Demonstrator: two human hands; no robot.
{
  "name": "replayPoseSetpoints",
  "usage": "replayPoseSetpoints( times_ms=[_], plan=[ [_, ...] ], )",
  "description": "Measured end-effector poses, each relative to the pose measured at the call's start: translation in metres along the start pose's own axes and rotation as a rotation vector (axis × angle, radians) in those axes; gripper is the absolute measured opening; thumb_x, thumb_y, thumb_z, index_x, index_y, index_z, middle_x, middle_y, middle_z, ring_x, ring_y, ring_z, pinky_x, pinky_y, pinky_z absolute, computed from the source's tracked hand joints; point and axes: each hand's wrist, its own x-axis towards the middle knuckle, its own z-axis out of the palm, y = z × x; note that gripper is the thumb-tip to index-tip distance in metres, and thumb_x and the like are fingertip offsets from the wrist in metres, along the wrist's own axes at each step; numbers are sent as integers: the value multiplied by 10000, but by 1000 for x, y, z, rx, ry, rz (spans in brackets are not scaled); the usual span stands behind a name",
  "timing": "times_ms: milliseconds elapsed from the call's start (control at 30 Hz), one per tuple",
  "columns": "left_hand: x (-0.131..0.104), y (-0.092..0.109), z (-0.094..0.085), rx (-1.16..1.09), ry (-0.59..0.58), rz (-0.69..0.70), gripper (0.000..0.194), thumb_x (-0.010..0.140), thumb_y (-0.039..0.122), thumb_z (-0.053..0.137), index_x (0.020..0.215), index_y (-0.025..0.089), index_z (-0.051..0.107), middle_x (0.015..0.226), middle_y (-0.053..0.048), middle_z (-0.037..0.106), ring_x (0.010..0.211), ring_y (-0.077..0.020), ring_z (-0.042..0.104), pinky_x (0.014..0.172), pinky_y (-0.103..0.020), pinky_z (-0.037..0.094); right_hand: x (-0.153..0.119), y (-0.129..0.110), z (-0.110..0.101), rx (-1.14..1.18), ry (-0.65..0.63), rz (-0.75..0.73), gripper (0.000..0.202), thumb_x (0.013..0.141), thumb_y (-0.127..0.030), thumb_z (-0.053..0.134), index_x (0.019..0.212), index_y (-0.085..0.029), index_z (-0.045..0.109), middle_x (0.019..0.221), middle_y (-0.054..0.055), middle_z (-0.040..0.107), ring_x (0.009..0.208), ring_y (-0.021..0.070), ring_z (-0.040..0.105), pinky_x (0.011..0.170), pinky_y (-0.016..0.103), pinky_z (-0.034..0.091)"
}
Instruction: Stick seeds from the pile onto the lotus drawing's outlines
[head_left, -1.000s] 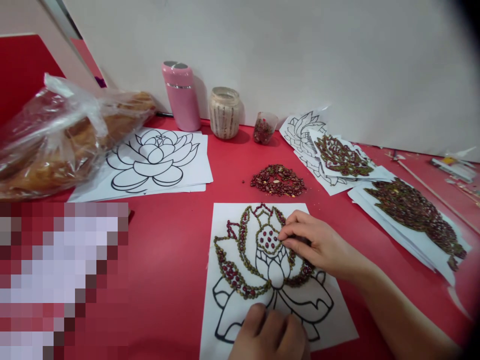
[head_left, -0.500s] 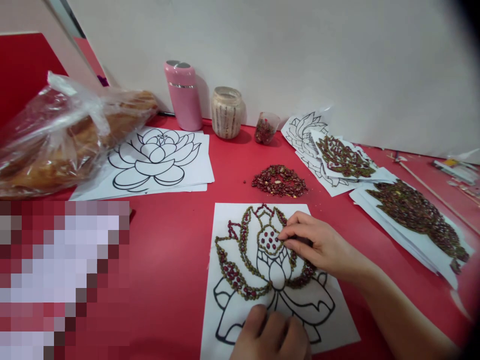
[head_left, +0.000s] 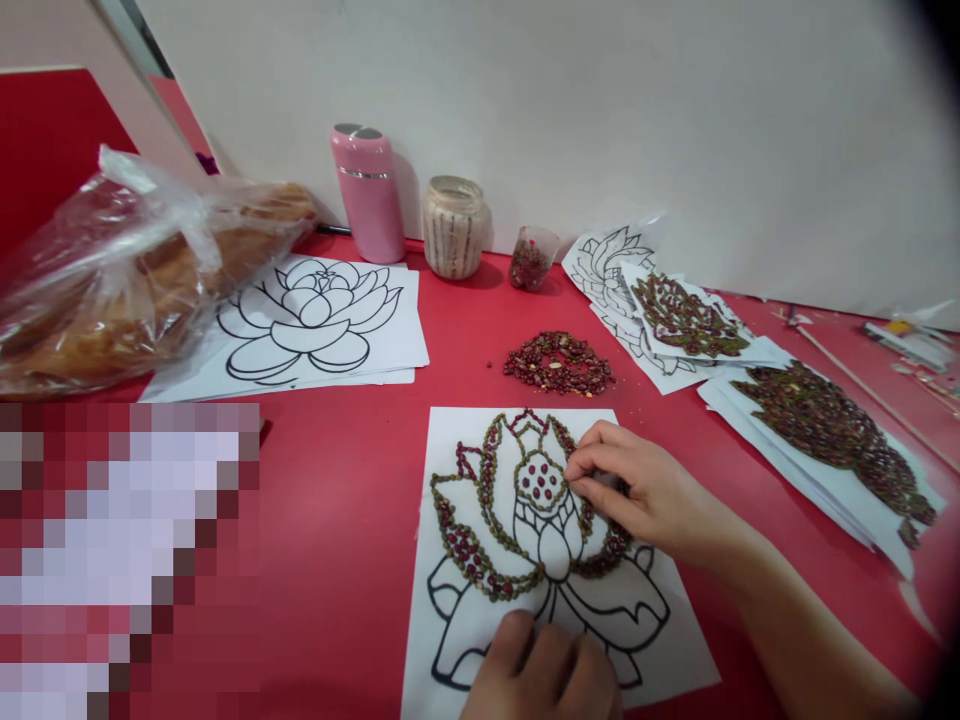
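A sheet of white paper (head_left: 450, 700) with a black-outlined lotus lies on the red table. Green and dark red beans line several upper petals, and a few red beans sit inside the seed pod (head_left: 541, 482) at its centre. My right hand (head_left: 637, 485) reaches over the petals right of the pod, thumb and forefinger pinched at its edge. Anything between those fingertips is too small to make out. At the sheet's lower part, my left hand (head_left: 544, 670) rests with curled fingers; its fingertips and whatever they hold are hidden.
Behind the sheet lies a heap of red beans (head_left: 559, 362). A small cup of beans (head_left: 533, 258), a jar (head_left: 453, 228) and a pink bottle (head_left: 367, 195) stand by the white wall. Bean-covered pictures (head_left: 832, 430) lie right; lotus printouts (head_left: 322, 320) and a plastic bag (head_left: 150, 280) lie left.
My right hand has drawn slightly to the right, its fingertips shifting from over the seed pod's edge to just beside it. My left hand stays at about the same place.
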Motion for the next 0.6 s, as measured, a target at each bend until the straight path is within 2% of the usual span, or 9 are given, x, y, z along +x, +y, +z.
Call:
replayPoseSetpoints(
  times_ms=[233,600],
  plan=[
    [1,0,-1,-6,16,-15,341,789,13,347,492,173,393,479,54,381,417,-106,328,501,-300,219,2,-7,1,-104,-34,1,119,848,-180,430,827,-197,546,833,26,493,763,132,487,643,248,399],
    [3,-1,-1,4,15,7,357,794,11,346,483,176,404,484,46,384,431,-119,327,503,-306,225,2,-7,1,-119,-61,26,151,868,-181,405,820,-188,548,834,22,486,780,125,474,666,249,384]
  ],
)
